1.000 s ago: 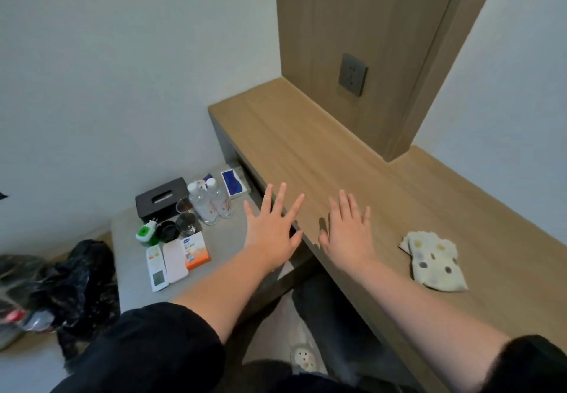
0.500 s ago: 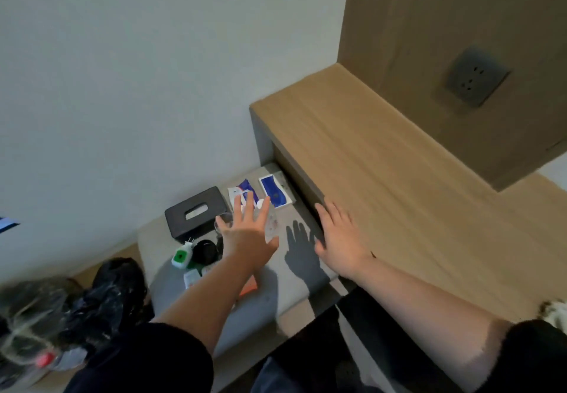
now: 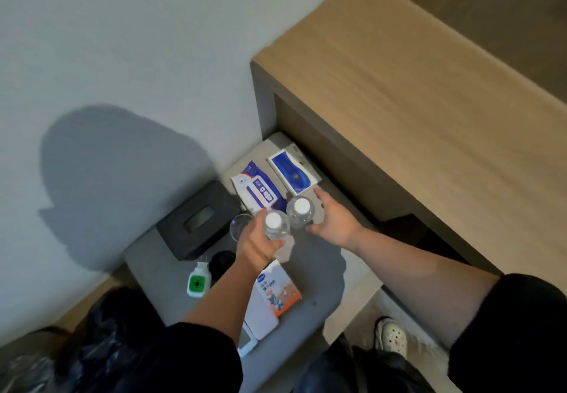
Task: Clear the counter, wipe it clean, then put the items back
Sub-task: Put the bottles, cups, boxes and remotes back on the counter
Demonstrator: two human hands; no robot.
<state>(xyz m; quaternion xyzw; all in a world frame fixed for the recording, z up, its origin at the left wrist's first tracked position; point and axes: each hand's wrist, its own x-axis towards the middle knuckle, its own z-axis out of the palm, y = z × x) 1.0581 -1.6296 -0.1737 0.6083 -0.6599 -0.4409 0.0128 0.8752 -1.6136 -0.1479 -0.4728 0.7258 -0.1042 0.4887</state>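
As I lean over the low grey tabletop point(image 3: 153, 270) | left hand point(image 3: 256, 247): fingers curled round the near clear plastic white-capped bottle point(image 3: 275, 224) | right hand point(image 3: 331, 224): fingers cupped round the far clear plastic white-capped bottle point(image 3: 300, 210), just beside the first | light wooden tabletop point(image 3: 414, 92) right, far.

Left hand point(image 3: 257, 247) grips a clear plastic bottle with white cap point(image 3: 274, 222), held upright over the low grey padded bench point(image 3: 159, 273). Right hand point(image 3: 333, 224) curls round a second clear white-capped bottle point(image 3: 301, 208) just to its right. Farther back lie a blue-and-white wipes pack point(image 3: 257, 190) and a blue tissue packet point(image 3: 293, 173). To the left are a black tissue box point(image 3: 199, 221) and a clear drinking glass point(image 3: 239, 227). Nearer lies an orange-and-white carton point(image 3: 276, 290). A light wooden counter point(image 3: 414, 92) stands on the right.
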